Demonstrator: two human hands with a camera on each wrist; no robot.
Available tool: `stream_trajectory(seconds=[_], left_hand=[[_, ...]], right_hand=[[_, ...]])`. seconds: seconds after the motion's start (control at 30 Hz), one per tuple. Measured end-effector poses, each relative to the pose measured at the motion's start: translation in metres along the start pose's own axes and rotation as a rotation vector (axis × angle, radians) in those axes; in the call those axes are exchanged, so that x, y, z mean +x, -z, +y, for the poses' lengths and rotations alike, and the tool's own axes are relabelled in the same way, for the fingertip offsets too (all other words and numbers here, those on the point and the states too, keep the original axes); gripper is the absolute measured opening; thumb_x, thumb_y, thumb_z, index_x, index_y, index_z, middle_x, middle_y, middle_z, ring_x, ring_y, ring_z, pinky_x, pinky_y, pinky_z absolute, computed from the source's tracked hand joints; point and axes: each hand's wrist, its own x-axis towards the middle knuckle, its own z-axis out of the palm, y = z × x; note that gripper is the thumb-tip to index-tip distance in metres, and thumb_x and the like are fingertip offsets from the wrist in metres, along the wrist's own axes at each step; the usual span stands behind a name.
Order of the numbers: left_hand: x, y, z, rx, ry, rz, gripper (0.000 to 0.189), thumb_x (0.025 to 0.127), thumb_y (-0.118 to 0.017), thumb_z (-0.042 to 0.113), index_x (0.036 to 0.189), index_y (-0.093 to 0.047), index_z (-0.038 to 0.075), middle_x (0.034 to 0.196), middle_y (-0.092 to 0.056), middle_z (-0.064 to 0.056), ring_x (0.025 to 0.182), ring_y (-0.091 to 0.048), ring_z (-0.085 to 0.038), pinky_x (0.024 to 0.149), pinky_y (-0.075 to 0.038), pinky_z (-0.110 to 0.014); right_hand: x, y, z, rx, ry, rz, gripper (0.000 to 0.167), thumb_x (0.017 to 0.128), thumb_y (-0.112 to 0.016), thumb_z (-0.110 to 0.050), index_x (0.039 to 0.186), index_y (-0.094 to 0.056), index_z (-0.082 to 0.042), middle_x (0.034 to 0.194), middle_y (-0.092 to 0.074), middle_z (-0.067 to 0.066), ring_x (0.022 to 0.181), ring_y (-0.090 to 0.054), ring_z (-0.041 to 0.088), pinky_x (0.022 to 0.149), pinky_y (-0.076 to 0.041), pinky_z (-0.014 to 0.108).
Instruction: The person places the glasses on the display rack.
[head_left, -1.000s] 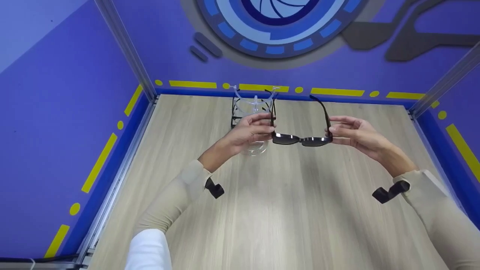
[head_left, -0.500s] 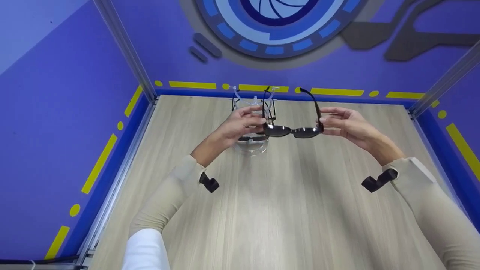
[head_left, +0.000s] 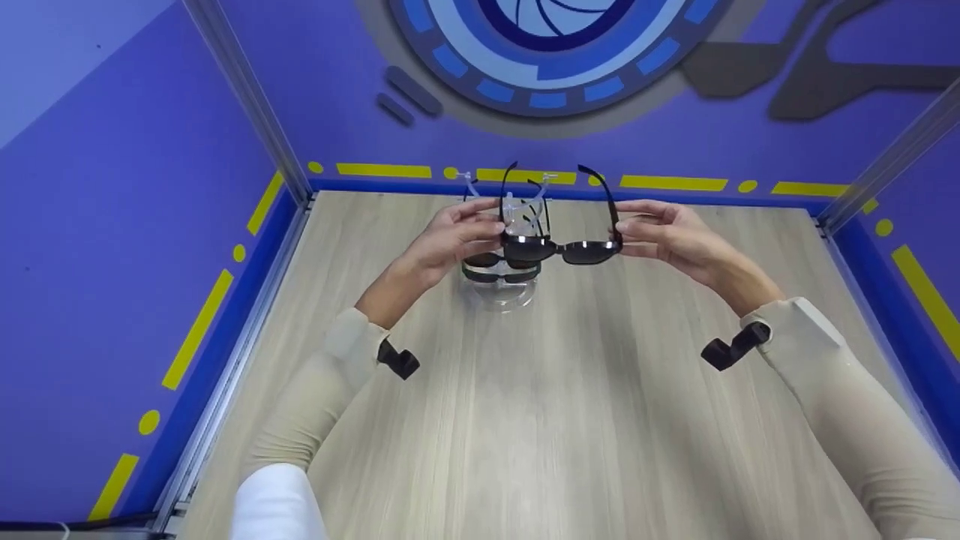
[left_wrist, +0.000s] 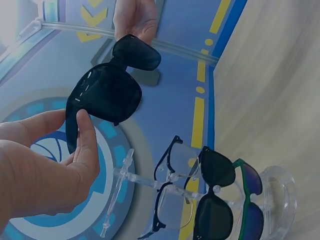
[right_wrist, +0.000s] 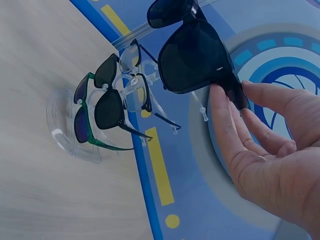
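My left hand (head_left: 454, 241) and right hand (head_left: 667, 234) hold a pair of black sunglasses (head_left: 590, 253) between them. Each hand pinches one temple near its hinge. The temples are unfolded and point away toward the back wall. Behind and below the sunglasses, slightly to the left, stands a clear plastic eyewear stand (head_left: 514, 300). In the left wrist view it carries clear-lens glasses with dark brows (left_wrist: 167, 205), dark sunglasses (left_wrist: 214, 217) and green-framed sunglasses (left_wrist: 252, 222), one above another. The held pair is apart from the stand's top arms in both wrist views.
The stand is on a wood-grain table (head_left: 555, 420) near the blue back wall (head_left: 652, 150) with yellow markings. Metal posts (head_left: 251, 105) rise at the corners. Black wrist-camera mounts (head_left: 727, 352) jut from both sleeves.
Both hands have moved left and away from me, carrying the sunglasses from right of the stand to partly in front of it in the head view. The grip looks unchanged.
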Motion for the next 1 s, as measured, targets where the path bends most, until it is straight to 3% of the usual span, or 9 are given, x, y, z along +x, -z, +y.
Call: stream_trajectory(seconds=[0.27, 0.4, 0.63, 1.0], left_hand=[[0.001, 0.011, 0.010, -0.010, -0.012, 0.044, 0.054, 0.096, -0.063, -0.005, 0.148, -0.048, -0.001, 0.103, -0.069, -0.006, 0.088, -0.071, -0.013, 0.080, -0.061, -0.024], [0.000, 0.016, 0.015, -0.011, -0.019, 0.074, 0.053, 0.096, -0.065, -0.004, 0.146, -0.050, 0.000, 0.099, -0.071, -0.003, 0.087, -0.070, -0.012, 0.079, -0.061, -0.022], [0.000, 0.026, 0.024, -0.011, -0.035, 0.065, 0.053, 0.097, -0.064, -0.002, 0.148, -0.049, 0.002, 0.101, -0.075, -0.005, 0.086, -0.070, -0.014, 0.077, -0.060, -0.023], [0.009, 0.036, 0.033, 0.010, -0.031, 0.111, 0.050, 0.098, -0.064, -0.001, 0.146, -0.051, 0.004, 0.099, -0.075, -0.004, 0.087, -0.072, -0.016, 0.082, -0.061, -0.025]], right_hand=[[0.007, -0.013, -0.006, 0.022, 0.011, 0.017, 0.040, 0.096, -0.066, 0.002, 0.134, -0.054, -0.003, 0.100, -0.074, 0.005, 0.093, -0.075, 0.017, 0.090, -0.062, 0.033], [0.013, -0.021, -0.010, 0.025, 0.013, 0.017, 0.048, 0.096, -0.067, 0.002, 0.140, -0.049, 0.001, 0.102, -0.074, 0.006, 0.094, -0.074, 0.017, 0.091, -0.062, 0.033], [0.022, -0.031, -0.015, 0.049, 0.008, 0.024, 0.060, 0.095, -0.065, 0.005, 0.148, -0.039, 0.007, 0.104, -0.074, 0.007, 0.094, -0.075, 0.018, 0.089, -0.062, 0.031], [0.046, -0.040, -0.022, 0.048, 0.018, 0.090, 0.054, 0.095, -0.065, 0.007, 0.145, -0.046, 0.005, 0.096, -0.074, 0.006, 0.089, -0.074, 0.019, 0.087, -0.063, 0.032]])
